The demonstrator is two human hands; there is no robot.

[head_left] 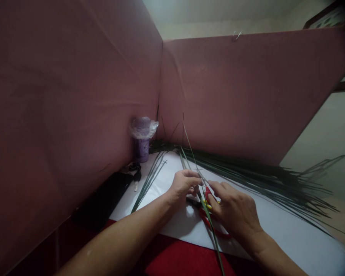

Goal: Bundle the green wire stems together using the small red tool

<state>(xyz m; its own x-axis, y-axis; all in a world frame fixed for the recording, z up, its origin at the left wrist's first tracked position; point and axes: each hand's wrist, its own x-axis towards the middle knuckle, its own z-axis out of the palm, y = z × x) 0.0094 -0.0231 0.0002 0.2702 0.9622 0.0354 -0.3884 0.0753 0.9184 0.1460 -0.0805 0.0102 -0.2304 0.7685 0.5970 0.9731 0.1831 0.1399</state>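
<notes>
My left hand is closed in a pinch around a long narrow green leaf strip, which runs from upper left down past the table's front edge. Close beside it, my right hand grips a small red-handled tool against the strip; its blade or tip is too small to make out. Under both hands, red-handled scissors lie on the white tabletop, partly hidden by fingers and leaf. Something yellow shows between the strip and my right fingers.
A large bundle of long green leaves spans the back and right of the white table. Shorter strips lie at left, near keys, a black flat object and a purple plastic-covered cup. Pink partitions stand behind and left.
</notes>
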